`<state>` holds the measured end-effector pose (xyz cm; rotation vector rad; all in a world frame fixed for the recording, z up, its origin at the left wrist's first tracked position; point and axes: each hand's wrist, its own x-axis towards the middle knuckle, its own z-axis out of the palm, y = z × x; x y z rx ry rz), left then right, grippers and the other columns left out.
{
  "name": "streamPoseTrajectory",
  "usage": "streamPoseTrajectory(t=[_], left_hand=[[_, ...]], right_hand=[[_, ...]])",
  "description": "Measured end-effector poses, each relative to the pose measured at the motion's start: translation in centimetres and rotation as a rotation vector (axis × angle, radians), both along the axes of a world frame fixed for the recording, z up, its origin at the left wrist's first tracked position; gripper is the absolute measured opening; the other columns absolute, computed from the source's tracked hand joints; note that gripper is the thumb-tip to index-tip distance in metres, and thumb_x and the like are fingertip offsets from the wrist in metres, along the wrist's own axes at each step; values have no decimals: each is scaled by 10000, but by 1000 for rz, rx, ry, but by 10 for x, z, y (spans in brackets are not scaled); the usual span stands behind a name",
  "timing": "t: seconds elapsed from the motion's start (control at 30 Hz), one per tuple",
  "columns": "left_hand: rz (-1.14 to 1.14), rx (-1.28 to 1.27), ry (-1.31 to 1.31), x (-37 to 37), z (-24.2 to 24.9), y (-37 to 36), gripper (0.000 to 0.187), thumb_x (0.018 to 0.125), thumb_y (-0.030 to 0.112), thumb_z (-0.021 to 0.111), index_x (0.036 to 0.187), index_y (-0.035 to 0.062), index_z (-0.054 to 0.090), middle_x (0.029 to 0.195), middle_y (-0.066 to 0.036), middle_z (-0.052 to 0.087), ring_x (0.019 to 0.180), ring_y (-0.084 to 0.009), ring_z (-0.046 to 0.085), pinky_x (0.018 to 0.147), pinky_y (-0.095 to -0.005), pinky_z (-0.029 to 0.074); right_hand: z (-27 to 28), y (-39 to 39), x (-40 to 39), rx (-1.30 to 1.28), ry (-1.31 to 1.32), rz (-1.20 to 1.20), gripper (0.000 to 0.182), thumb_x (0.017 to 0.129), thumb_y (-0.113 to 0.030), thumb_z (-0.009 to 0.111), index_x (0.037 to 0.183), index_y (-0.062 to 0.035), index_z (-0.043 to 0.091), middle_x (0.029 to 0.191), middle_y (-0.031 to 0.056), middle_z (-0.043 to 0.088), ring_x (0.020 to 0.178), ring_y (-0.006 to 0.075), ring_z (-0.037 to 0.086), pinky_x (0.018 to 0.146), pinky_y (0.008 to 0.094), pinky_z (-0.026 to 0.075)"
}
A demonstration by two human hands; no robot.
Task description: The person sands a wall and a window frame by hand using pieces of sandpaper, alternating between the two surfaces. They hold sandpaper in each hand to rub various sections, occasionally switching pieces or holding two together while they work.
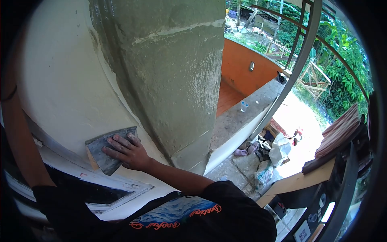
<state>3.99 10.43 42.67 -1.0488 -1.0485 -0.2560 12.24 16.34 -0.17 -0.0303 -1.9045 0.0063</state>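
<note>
My right hand (127, 152) presses a dark grey sheet of sandpaper (105, 160) against the white wall (76, 84), its dusty fingers spread over the sheet. One lower corner of the sheet bends away and shows a tan backing. Just right of it, the wall meets a grey-green column (173, 80) with a wet-looking shine and a rough pale seam. My left arm (24, 137), with a dark band at the wrist, reaches up along the left edge. The left hand itself is lost in the dark rim of the picture.
Below the sandpaper is a white window frame (121, 197). A low ledge (242, 117) carries a clear plastic cup (244, 106). Shoes (241, 152) and white sacks (280, 149) lie on the floor. A wooden cabinet (310, 177) stands at the right, near a metal post (300, 68).
</note>
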Motion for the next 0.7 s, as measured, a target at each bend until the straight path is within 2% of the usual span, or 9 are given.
streamPoseTrajectory(t=[0.07, 0.17, 0.33, 0.4, 0.47, 0.53, 0.6, 0.67, 0.7], left_hand=[[50, 189, -157, -4, 7, -2, 481, 907, 264, 312, 1261, -61, 349, 1340, -198, 319, 1252, -352, 276, 1036, -446, 212], [144, 67, 2, -12, 5, 10, 488, 918, 257, 279, 1239, -104, 347, 1319, -232, 328, 1242, -375, 276, 1033, -453, 212], [-122, 53, -170, 2, -1, 7, 470, 903, 248, 292, 1249, -61, 370, 1329, -232, 315, 1253, -380, 257, 1039, -480, 180], [16, -60, 34, -2, -12, 18, 486, 919, 272, 248, 1243, -70, 371, 1323, -234, 322, 1252, -379, 258, 1037, -484, 179], [145, -184, -17, 3, -20, 16, 489, 921, 272, 244, 1245, -75, 362, 1327, -234, 316, 1253, -380, 255, 1034, -494, 175], [13, 28, -119, 1, -12, 7, 483, 908, 265, 278, 1244, -70, 369, 1338, -231, 300, 1258, -373, 249, 1038, -496, 166], [-86, 62, -196, 2, -4, 1, 479, 895, 265, 302, 1235, -60, 390, 1346, -227, 288, 1264, -363, 241, 1044, -497, 154], [17, -13, 14, 0, -17, 10, 484, 897, 278, 294, 1237, -51, 395, 1345, -228, 289, 1265, -355, 244, 1042, -502, 160], [55, -193, 59, 2, -25, 14, 486, 896, 274, 296, 1253, -46, 376, 1344, -232, 287, 1268, -354, 238, 1039, -498, 169]], right_hand=[[2, -1, 0, -5, 21, -10, 692, 602, -169, 605, 1264, -275, 433, 1340, 12, 379, 1278, 161, 263, 1053, 389, 97], [-1, -1, -1, -14, 14, -1, 682, 609, -166, 601, 1261, -277, 437, 1339, 11, 380, 1276, 160, 266, 1052, 390, 102], [0, -1, 1, -7, -5, -5, 665, 616, -170, 597, 1255, -276, 445, 1338, 10, 381, 1276, 162, 265, 1053, 388, 100], [-1, -2, 1, -15, 0, -10, 659, 619, -171, 594, 1252, -276, 448, 1337, 9, 383, 1277, 163, 265, 1054, 387, 99], [-3, -1, 0, -11, -3, 1, 671, 614, -165, 592, 1258, -278, 440, 1340, 8, 378, 1278, 164, 260, 1055, 388, 98], [-3, 0, 1, -12, -13, 4, 680, 608, -162, 593, 1259, -279, 438, 1342, 8, 375, 1279, 164, 260, 1055, 389, 98], [-2, -1, 0, -12, -16, 17, 689, 602, -159, 594, 1261, -280, 435, 1344, 8, 372, 1279, 164, 260, 1055, 390, 98], [-4, -2, 0, -26, -10, -4, 709, 587, -159, 602, 1264, -281, 431, 1348, 9, 366, 1278, 165, 260, 1055, 390, 100], [-5, -1, 1, -21, -10, -4, 709, 587, -159, 602, 1264, -281, 431, 1348, 9, 366, 1278, 165, 260, 1055, 390, 100]])
